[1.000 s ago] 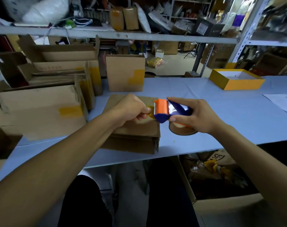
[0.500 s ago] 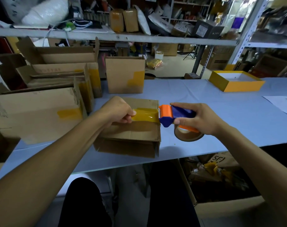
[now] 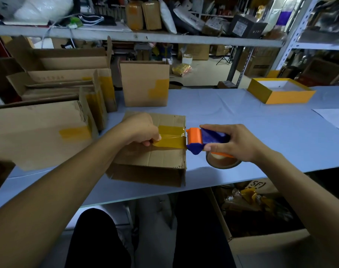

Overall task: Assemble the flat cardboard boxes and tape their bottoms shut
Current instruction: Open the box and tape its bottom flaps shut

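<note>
Taping the bottom seam of a cardboard box (image 3: pixel 161 159) on the blue table (image 3: pixel 261 132).

I see the box at the centre of the view, flaps closed, its contents hidden. The left hand (image 3: pixel 140 130) pinches the free end of the yellow tape strip (image 3: pixel 171 139) between thumb and curled fingers; the right hand (image 3: pixel 232 142) wraps its fingers around the blue-and-orange tape dispenser (image 3: pixel 201 141) at the box's 3 o'clock edge, the roll (image 3: pixel 223 161) partly covered by the palm. At 12 o'clock stands a taped box (image 3: pixel 144 84), interior unseen. At 10 o'clock open boxes (image 3: pixel 68 74) overlap, contents indistinct. At 2 o'clock a yellow tray (image 3: pixel 269 93) shows a white inside. At 5 o'clock, under the table, a carton (image 3: pixel 261 242) holds crumpled scraps, hard to make out.
</note>
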Available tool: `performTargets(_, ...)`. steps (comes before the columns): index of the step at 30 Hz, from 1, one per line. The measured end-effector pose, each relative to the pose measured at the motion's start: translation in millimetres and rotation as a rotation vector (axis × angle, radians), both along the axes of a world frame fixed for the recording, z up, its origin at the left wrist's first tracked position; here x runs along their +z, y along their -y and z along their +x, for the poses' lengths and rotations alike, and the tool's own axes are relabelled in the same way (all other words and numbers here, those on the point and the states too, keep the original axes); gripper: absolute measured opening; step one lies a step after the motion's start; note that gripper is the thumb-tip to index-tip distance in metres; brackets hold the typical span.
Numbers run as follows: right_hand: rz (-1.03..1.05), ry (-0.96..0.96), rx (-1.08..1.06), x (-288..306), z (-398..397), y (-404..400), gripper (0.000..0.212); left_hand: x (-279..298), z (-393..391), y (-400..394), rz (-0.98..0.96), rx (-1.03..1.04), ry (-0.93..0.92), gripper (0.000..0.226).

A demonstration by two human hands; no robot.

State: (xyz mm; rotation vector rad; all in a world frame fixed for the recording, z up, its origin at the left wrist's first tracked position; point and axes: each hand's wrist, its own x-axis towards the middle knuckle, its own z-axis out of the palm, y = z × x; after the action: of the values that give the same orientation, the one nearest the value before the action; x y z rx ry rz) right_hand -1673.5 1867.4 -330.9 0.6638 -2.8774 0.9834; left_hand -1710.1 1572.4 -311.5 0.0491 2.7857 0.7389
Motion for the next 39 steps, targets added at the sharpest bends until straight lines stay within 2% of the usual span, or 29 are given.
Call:
performTargets(5,0.045,-0.026,0.004,-2.4,1.1,1.0,0.073,7.1,-2.5,-10.2,-0.206,-0.06,0.048,0.028)
performTargets(8,0.029,-0.02,-0.01,-3.0,2.7,-1.2,0.071,12.7,-3.0,-6.9,-0.405,-0.08,-0.078,0.047)
performTargets(9,0.025,-0.018,-0.009,-3.1,2.5,-0.8,0.071,12.4,-2.4,-4.8,-0.383,-0.144,-0.147,0.044)
performTargets(12,0.037,-0.004,0.0,-3.1,0.2,1.9,0.072,0.6,6.0,-4.8,-0.141,-0.411,-0.292,0.022)
performTargets(14,0.028,0.004,-0.001,-3.0,0.1,3.8,0.07,-17.5,13.3,-10.9,-0.102,-0.376,-0.348,0.027)
performTargets(17,0.035,-0.002,-0.004,-2.5,0.1,4.4,0.07,-37.0,13.4,-18.3,-0.194,-0.18,-0.482,0.045)
performTargets(20,0.012,0.007,-0.004,-3.4,0.4,3.9,0.07,-35.7,5.9,-17.2,-0.192,-0.208,-0.467,0.045)
performTargets(22,0.009,0.013,0.003,-4.3,-0.1,4.6,0.07,-34.6,1.8,-16.1,-0.176,-0.346,-0.425,0.042)
performTargets(24,0.008,0.01,0.009,-3.6,-0.7,4.6,0.069,-34.3,-1.9,-21.4,-0.229,-0.5,-0.391,0.054)
performTargets(26,0.002,0.009,0.012,-2.4,-2.3,3.1,0.069,-30.1,-5.2,-30.7,-0.274,-0.562,-0.346,0.064)
performTargets(35,-0.015,0.005,0.011,-8.4,-4.0,2.1,0.069,-34.5,-10.8,-38.3,-0.308,-0.59,-0.403,0.064)
performTargets(39,-0.048,0.041,-0.01,-13.6,0.0,-9.8,0.068,-34.4,-14.3,-37.8,-0.281,-0.596,-0.422,0.049)
